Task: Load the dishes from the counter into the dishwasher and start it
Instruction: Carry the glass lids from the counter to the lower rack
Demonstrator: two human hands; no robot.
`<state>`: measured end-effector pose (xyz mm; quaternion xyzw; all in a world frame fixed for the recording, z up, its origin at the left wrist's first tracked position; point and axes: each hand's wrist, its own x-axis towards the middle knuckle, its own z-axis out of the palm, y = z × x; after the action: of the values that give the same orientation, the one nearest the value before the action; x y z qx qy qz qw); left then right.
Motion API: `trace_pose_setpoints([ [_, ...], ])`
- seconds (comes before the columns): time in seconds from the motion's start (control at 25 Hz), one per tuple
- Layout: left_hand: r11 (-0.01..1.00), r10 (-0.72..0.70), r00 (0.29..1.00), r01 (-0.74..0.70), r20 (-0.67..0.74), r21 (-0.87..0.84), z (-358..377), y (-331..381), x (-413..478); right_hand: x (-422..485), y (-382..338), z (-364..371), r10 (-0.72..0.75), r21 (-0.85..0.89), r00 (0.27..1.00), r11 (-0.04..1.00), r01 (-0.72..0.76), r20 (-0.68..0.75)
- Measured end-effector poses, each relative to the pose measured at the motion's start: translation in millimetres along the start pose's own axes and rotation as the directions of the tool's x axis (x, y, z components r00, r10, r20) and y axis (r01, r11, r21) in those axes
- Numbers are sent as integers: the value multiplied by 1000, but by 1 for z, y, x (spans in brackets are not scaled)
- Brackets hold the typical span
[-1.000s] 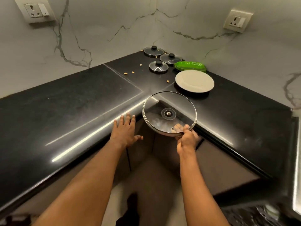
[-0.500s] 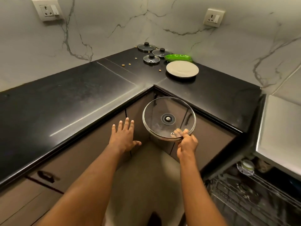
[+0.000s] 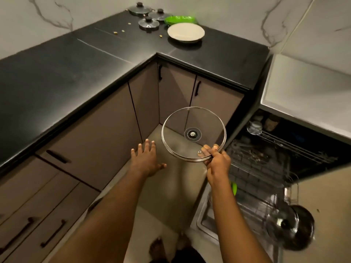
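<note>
The right hand [image 3: 218, 164] pinches the near rim of a large glass lid [image 3: 193, 134], holding it in the air, tilted, above the floor beside the open dishwasher [image 3: 266, 168]. The left hand [image 3: 147, 161] is empty, fingers spread wide, palm down in front of the cabinet doors [image 3: 98, 133]. On the far corner of the black counter [image 3: 76, 59] sit three small lids [image 3: 149, 22], a green dish [image 3: 180, 19] and a white plate [image 3: 186, 32]. The dishwasher racks hold what looks like a dark pot [image 3: 292, 226], though blur makes that uncertain.
</note>
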<state>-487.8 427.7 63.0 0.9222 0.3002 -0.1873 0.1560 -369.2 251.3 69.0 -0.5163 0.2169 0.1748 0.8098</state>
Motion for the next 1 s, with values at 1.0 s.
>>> trace_pose_setpoints([
  [1.0,897,290,835,-408,468,172,261,287,-102,2,-38,-413,-29,-446,913,879,-171,-407],
])
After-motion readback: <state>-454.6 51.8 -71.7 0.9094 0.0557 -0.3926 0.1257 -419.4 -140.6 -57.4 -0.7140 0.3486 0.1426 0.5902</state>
